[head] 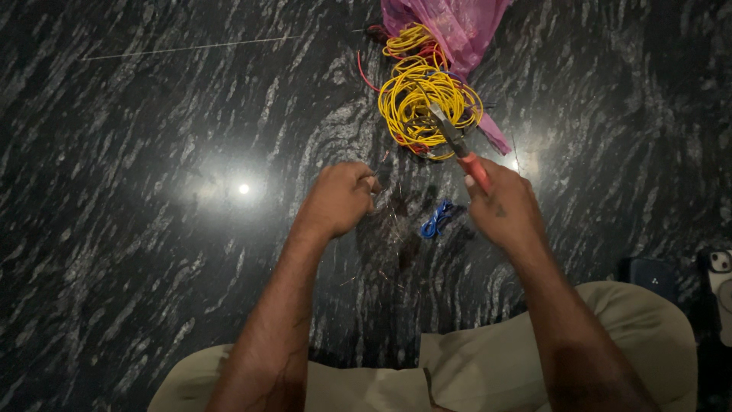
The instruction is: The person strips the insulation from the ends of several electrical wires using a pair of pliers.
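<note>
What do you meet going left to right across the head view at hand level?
Left hand, closed in a fist → small blue wire bundle on the dark stone floor → right hand gripping red-handled pliers → dark phone → white phone at the edge.

The scene is dim, lit from overhead. The polished black stone floor [152, 267] mirrors the lamps as glare: one small hard white spot with a soft halo well left of the yellow wire coil [428, 107], and a broader hazy glow just right of the coil, below the pink plastic bag [457, 27]. The coil is bright and fairly sharp. Both forearms fall into deep shadow toward the bottom edge. The corners far from the coil darken, and the floor's pale veins look slightly smeared there.
</note>
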